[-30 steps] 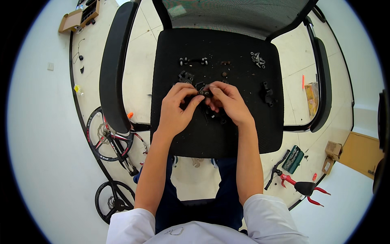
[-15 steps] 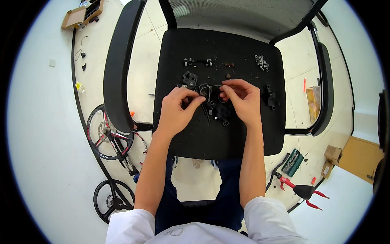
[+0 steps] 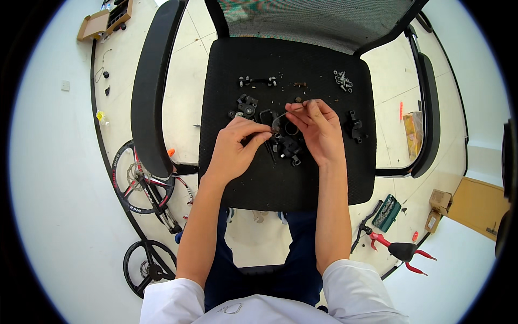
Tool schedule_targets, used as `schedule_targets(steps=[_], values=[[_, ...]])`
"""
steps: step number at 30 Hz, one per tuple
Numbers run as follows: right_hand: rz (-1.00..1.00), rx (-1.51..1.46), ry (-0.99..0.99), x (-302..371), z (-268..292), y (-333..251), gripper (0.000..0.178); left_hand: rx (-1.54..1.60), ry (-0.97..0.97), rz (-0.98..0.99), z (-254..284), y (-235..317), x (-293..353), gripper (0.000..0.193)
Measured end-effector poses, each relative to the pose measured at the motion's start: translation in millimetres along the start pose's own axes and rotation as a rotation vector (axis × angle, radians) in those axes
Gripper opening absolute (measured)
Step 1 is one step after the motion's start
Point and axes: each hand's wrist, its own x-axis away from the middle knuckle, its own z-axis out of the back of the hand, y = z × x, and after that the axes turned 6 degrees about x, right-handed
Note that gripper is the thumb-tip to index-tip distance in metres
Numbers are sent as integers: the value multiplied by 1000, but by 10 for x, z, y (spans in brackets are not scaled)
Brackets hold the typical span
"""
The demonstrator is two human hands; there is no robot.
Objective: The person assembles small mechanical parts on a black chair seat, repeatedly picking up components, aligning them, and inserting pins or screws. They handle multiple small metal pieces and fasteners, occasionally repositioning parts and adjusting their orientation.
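Observation:
A thin bent wire (image 3: 284,113) spans the gap between my hands above the black chair seat (image 3: 253,189). My right hand (image 3: 322,135) pinches its upper end between thumb and fingers. Close by on the left, my left hand (image 3: 237,151) has thumb and forefinger pressed together at the lower end; whatever sits in that pinch is mostly hidden. Under the fingertips lie black mechanical parts (image 3: 290,147), partly covered. A black part with a round centre (image 3: 247,106) rests beyond my left hand, and another black bracket-like part (image 3: 354,127) lies right of my right hand.
Farther back on the seat are a black bar with silver bolts (image 3: 257,81) and a pile of small bolts and rings (image 3: 342,81). Armrests (image 3: 154,92) flank the seat. On the floor stand wheels (image 3: 141,178), a green tool case (image 3: 387,213) and a red-and-black frame (image 3: 402,251).
My right hand has turned and lifted its fingertips up and to the right, drawing its wire end farther from my left hand. The left hand stays nearly in place.

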Motion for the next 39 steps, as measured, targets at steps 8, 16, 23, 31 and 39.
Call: schedule_targets(steps=[8, 16, 23, 31, 39], values=[[48, 278, 233, -14, -41, 28, 15, -251, 33, -121, -15, 4, -24, 12], [75, 418, 240, -3, -83, 42, 14, -247, 39, -105, 0, 11, -16, 13], [-41, 367, 235, 3, -13, -26, 16, -286, -52, -244, -64, -59, 24, 10], [-88, 526, 181, 0, 22, -1, 15, -307, -53, -266, -30, -84, 20, 10], [-109, 631, 133, -4, 66, -10, 17, -258, -37, -166, -90, -50, -27, 12]])
